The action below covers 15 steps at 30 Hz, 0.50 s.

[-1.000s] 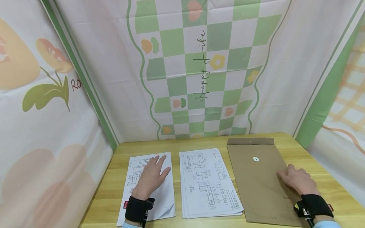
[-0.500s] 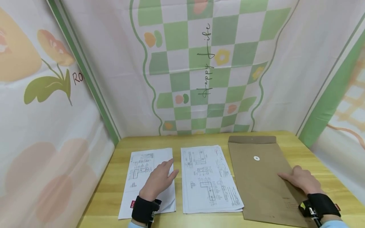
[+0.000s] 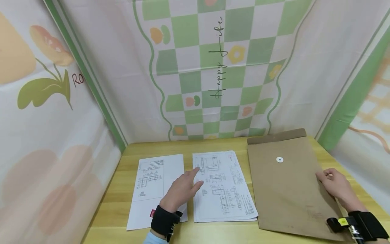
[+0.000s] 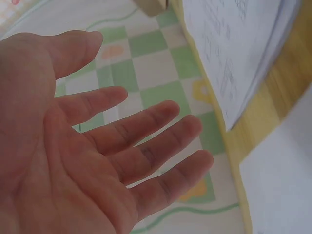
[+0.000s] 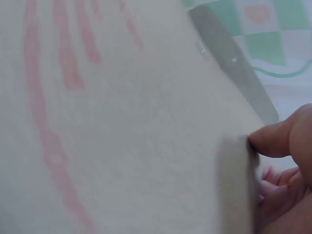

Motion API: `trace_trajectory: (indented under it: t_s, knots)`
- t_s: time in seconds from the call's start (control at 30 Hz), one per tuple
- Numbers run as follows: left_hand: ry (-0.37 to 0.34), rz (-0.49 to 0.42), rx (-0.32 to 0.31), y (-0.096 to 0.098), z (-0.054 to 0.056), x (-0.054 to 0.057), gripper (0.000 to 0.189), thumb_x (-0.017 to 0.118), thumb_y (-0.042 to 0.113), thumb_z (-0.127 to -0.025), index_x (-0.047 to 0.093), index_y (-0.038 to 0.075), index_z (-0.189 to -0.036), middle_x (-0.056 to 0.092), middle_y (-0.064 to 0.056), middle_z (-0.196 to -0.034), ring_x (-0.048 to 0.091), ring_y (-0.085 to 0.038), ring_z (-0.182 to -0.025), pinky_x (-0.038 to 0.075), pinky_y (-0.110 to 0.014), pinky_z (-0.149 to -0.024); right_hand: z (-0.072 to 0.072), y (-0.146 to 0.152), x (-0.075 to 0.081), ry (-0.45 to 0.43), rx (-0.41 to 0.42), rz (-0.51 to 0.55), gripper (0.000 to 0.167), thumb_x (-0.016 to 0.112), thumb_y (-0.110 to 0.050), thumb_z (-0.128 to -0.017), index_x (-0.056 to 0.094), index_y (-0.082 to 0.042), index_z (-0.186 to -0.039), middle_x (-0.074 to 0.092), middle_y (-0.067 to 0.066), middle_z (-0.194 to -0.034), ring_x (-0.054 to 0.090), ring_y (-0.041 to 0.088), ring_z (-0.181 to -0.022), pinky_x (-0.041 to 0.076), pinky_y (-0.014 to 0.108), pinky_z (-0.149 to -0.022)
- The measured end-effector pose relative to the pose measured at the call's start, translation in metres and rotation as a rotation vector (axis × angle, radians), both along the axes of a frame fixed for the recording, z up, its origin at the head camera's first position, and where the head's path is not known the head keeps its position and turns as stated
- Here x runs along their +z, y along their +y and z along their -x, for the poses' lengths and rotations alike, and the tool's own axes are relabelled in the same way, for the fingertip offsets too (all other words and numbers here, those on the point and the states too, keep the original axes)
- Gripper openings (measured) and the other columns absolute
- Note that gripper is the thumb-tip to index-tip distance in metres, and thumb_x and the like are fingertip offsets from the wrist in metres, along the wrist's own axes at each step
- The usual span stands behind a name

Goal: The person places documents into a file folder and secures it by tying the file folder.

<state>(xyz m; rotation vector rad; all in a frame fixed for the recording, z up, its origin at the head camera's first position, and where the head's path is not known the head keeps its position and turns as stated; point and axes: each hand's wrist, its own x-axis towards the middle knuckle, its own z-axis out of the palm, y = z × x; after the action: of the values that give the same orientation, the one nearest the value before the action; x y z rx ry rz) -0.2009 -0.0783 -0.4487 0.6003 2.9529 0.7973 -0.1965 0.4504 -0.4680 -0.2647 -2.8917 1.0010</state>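
On the table's right side lies a brown paper document envelope [image 3: 283, 189], its flap [image 3: 277, 136] unfolded at the far end and a white button on its front. My right hand [image 3: 336, 186] pinches the envelope's right edge between thumb and fingers, and that edge is lifted a little off the table. The right wrist view shows the thumb on the edge of the envelope [image 5: 122, 136], which bears reddish print. My left hand [image 3: 181, 189] hovers with fingers extended between two stacks of printed drawings, the left stack [image 3: 146, 210] and the middle stack [image 3: 225, 203]. Nothing is in its palm [image 4: 83, 165].
The wooden table [image 3: 106, 203] carries both paper stacks and the envelope side by side. Printed fabric curtains [image 3: 213, 67] enclose it at the back and both sides. Each wrist wears a black strap with a camera.
My left hand has moved right from above the left stack toward the middle stack. The right hand has taken hold of the envelope's right edge and raised it, and the envelope has tilted slightly.
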Motion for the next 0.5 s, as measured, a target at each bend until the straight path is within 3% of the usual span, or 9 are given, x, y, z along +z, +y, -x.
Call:
trace_trajectory:
  t_s: [0.13,0.23,0.33,0.5]
  knots:
    - [0.012,0.036,-0.026,0.008,-0.002,0.001,0.057,0.048,0.045,-0.101,0.04,0.016,-0.149,0.055,-0.013,-0.142,0.055,-0.029,-0.129,0.048,-0.047,-0.102,-0.007,-0.004,0.002,0.084,-0.059,0.128,0.042,0.041,-0.032,-0.104,0.045,0.009,-0.113,0.064,-0.004,-0.076,0.052,0.0,-0.06,0.045,0.025,-0.054]
    - [0.042,0.064,-0.052,0.013,-0.003,0.003,0.056,0.05,0.045,-0.101,0.042,0.015,-0.148,0.057,-0.012,-0.14,0.058,-0.027,-0.125,0.051,-0.044,-0.099,-0.013,-0.006,0.006,0.151,-0.082,0.2,0.023,0.046,-0.032,-0.103,0.051,-0.01,-0.106,0.058,-0.023,-0.067,0.054,0.001,-0.057,0.045,0.026,-0.051]
    - [0.065,0.08,-0.069,0.016,-0.004,0.006,0.056,0.05,0.044,-0.101,0.042,0.015,-0.148,0.059,-0.011,-0.138,0.06,-0.025,-0.122,0.052,-0.042,-0.097,-0.016,-0.007,0.013,0.192,-0.074,0.251,0.004,0.049,-0.032,-0.102,0.05,-0.029,-0.099,0.059,-0.028,-0.065,0.056,0.003,-0.055,0.044,0.026,-0.049]
    - [0.091,0.074,-0.075,0.018,-0.007,0.012,0.055,0.05,0.043,-0.101,0.042,0.015,-0.148,0.058,-0.011,-0.139,0.059,-0.025,-0.123,0.052,-0.043,-0.098,-0.015,-0.009,0.026,0.24,-0.018,0.248,0.012,0.052,-0.03,-0.102,0.048,-0.041,-0.098,0.058,-0.033,-0.068,0.057,0.002,-0.055,0.044,0.024,-0.049]
